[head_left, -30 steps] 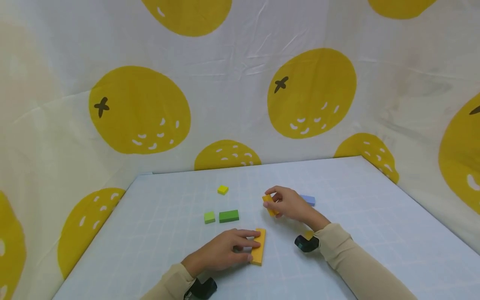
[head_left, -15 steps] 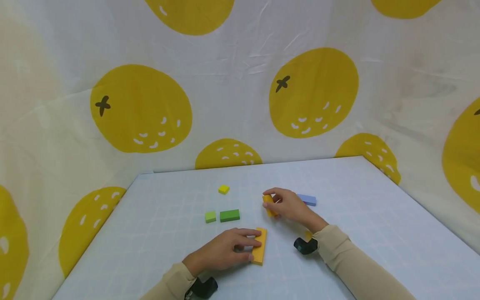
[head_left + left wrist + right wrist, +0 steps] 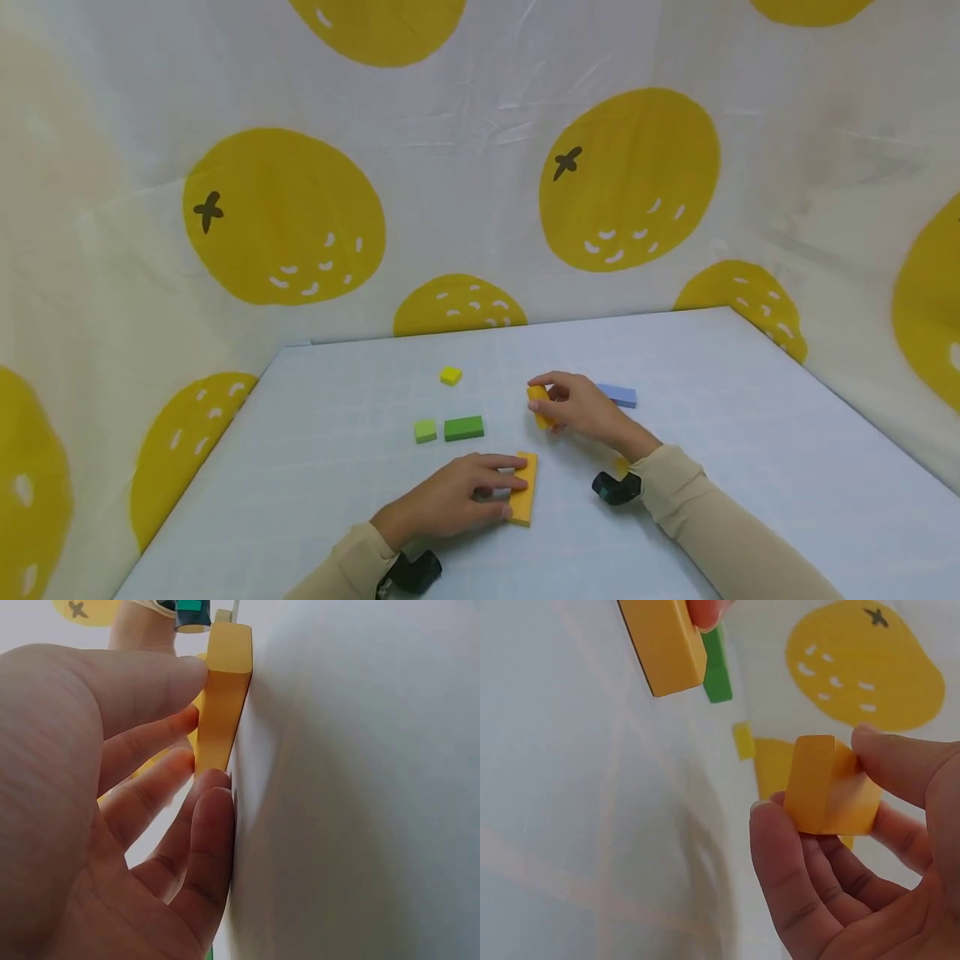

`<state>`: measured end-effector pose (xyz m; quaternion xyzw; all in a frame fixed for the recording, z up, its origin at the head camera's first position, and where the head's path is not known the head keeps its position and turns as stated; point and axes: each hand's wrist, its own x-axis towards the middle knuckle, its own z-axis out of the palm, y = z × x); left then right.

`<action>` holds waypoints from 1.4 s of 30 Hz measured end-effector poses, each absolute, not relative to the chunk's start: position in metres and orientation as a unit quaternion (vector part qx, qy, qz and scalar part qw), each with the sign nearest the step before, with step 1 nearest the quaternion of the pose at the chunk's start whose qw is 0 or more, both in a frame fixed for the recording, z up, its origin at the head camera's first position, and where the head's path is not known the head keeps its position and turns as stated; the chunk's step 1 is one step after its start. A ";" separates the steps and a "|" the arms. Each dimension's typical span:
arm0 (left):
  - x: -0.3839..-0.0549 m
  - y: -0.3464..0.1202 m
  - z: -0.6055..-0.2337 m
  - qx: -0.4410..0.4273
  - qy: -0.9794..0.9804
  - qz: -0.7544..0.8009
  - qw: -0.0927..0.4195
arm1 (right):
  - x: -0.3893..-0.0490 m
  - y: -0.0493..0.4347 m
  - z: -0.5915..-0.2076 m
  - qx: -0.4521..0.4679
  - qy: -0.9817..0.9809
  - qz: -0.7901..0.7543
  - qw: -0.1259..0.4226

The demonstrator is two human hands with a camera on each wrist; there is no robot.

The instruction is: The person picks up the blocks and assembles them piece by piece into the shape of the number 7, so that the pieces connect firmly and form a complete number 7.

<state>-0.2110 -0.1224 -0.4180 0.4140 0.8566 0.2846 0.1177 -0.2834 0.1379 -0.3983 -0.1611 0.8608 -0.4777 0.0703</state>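
- Since the earlier frame, the whole head view had been shifted slightly; no clear change was seen in how the hands and blocks were placed relative to each other.
- Two orange blocks were counted in the hands' reach.
- The first, a long orange block [image 3: 524, 502], was laid flat at the near middle, its length running near to far. It was touched by one left hand [image 3: 457, 496], whose fingers were spread, with fingertips rested on it from the left.
- The second orange block [image 3: 810, 784] was pinched between thumb and fingers by one right hand [image 3: 581, 408], farther off and slightly to the right of the first.
- Two green blocks were set left of the right hand: one light green block [image 3: 425, 431], and one dark green block [image 3: 463, 428] just to its right.
- One yellow block [image 3: 451, 376] was placed beyond them, on the far side.
- One blue block [image 3: 619, 396] was partly hidden behind the right hand.
- One yellow patch [image 3: 621, 467] was glimpsed by the right wrist; what it was could not be told.
- Two black wrist devices [image 3: 617, 489] were worn, one below each sleeve [image 3: 708, 504].
- Nine yellow fruits [image 3: 285, 221], some cut off, were printed on the backdrop [image 3: 465, 183] around the table [image 3: 337, 417].
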 end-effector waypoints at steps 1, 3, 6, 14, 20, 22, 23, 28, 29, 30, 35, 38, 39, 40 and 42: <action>-0.212 -0.122 -0.419 0.412 0.857 0.285 0.121 | -0.283 0.139 -0.399 -0.161 0.859 -0.481 0.072; -0.213 -0.121 -0.420 0.407 0.858 0.285 0.130 | -0.284 0.139 -0.402 -0.162 0.854 -0.488 0.073; -0.215 -0.122 -0.422 0.401 0.860 0.286 0.133 | -0.284 0.138 -0.404 -0.170 0.848 -0.497 0.072; -0.219 -0.125 -0.425 0.399 0.859 0.293 0.132 | -0.286 0.133 -0.407 -0.167 0.846 -0.501 0.066; -0.218 -0.125 -0.424 0.409 0.856 0.291 0.121 | -0.284 0.132 -0.406 -0.164 0.851 -0.495 0.062; -0.218 -0.125 -0.423 0.407 0.857 0.292 0.121 | -0.284 0.132 -0.406 -0.168 0.849 -0.497 0.061; -0.218 -0.125 -0.422 0.407 0.857 0.293 0.120 | -0.284 0.132 -0.406 -0.170 0.848 -0.499 0.061; -0.218 -0.125 -0.422 0.404 0.858 0.293 0.124 | -0.284 0.133 -0.405 -0.172 0.843 -0.506 0.066; -0.218 -0.125 -0.422 0.405 0.858 0.292 0.123 | -0.284 0.133 -0.405 -0.171 0.842 -0.507 0.068; -0.218 -0.125 -0.422 0.406 0.857 0.292 0.123 | -0.284 0.133 -0.405 -0.170 0.842 -0.508 0.069; -0.218 -0.125 -0.421 0.409 0.857 0.289 0.121 | -0.283 0.133 -0.405 -0.163 0.842 -0.509 0.072; -0.218 -0.124 -0.421 0.406 0.859 0.288 0.122 | -0.283 0.133 -0.405 -0.156 0.842 -0.512 0.071; -0.218 -0.124 -0.421 0.406 0.859 0.287 0.121 | -0.284 0.133 -0.405 -0.154 0.841 -0.513 0.071; -0.218 -0.124 -0.422 0.406 0.860 0.286 0.121 | -0.283 0.133 -0.405 -0.151 0.841 -0.515 0.071; -0.218 -0.124 -0.423 0.408 0.859 0.285 0.118 | -0.284 0.133 -0.406 -0.144 0.839 -0.520 0.072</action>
